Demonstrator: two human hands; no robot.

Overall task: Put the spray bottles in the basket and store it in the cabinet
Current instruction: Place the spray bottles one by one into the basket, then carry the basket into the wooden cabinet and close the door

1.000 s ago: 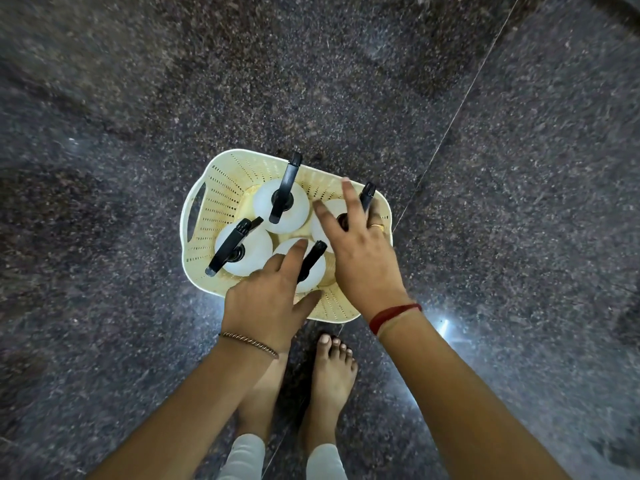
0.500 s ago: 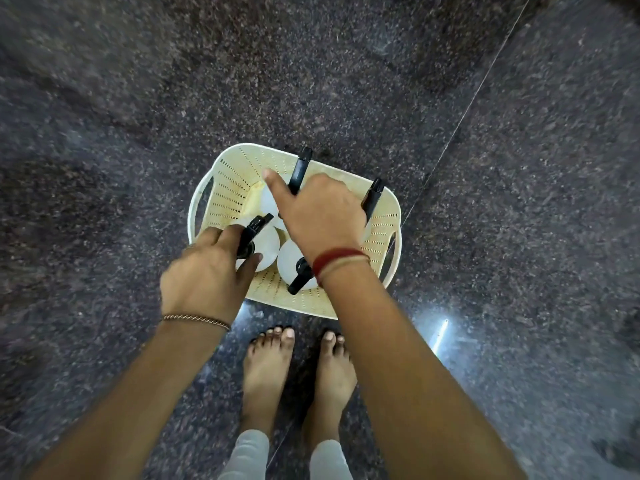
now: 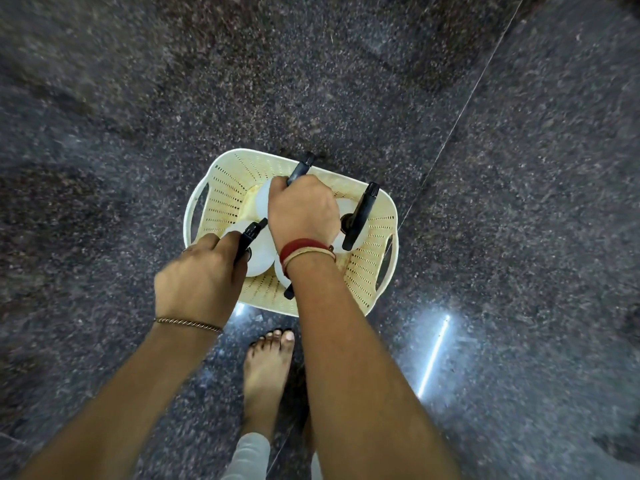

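A: Where are the spray bottles?

B: All in the cream perforated basket (image 3: pixel 221 199), which sits on the dark speckled granite floor (image 3: pixel 519 202). I make out four white bottles with black trigger heads, standing upright and packed close together.

A: And the hands?

B: The right hand (image 3: pixel 303 211) is curled over the far-left spray bottle (image 3: pixel 262 202), its grip closed around the black trigger head, whose nozzle pokes out past the knuckles toward the basket's far rim. The left hand (image 3: pixel 201 275) is at the near-left spray bottle (image 3: pixel 258 252), fingers folded around its black trigger; that grip looks closed on it too.

A: The other two?

B: The far-right spray bottle (image 3: pixel 360 216) stands free, nobody touching it. The near-right one is mostly hidden under the right wrist; only a bit of white body and a black tip show.

A: Anything else?

B: A red thread band (image 3: pixel 301 249) on the right wrist, a thin bangle (image 3: pixel 188 323) on the left, and a bare foot (image 3: pixel 268 368) just beside the basket's near edge.
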